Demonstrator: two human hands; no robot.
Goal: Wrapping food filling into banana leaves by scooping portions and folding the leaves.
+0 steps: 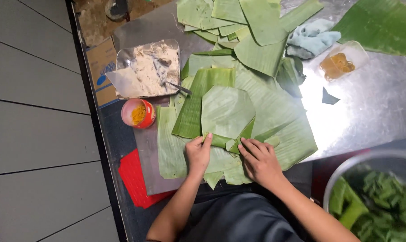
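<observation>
A small rolled banana-leaf parcel (222,141) lies at the near edge of a spread of flat banana leaves (266,112) on a steel table. My left hand (198,153) pinches the roll's left end with fingers and thumb. My right hand (259,160) presses on its right end, where the leaf is folded into a point. A lighter leaf piece (226,110) lies flat just behind the roll.
At the back left a tray of pale dough (147,69) holds a spoon (178,87). Beside it sits a red cup of yellow filling (138,113). Further back lie more leaf stacks (239,22), a blue cloth (310,38) and a clear tub of rubber bands (342,60). At the near right stands a metal bowl of wrapped parcels (373,201).
</observation>
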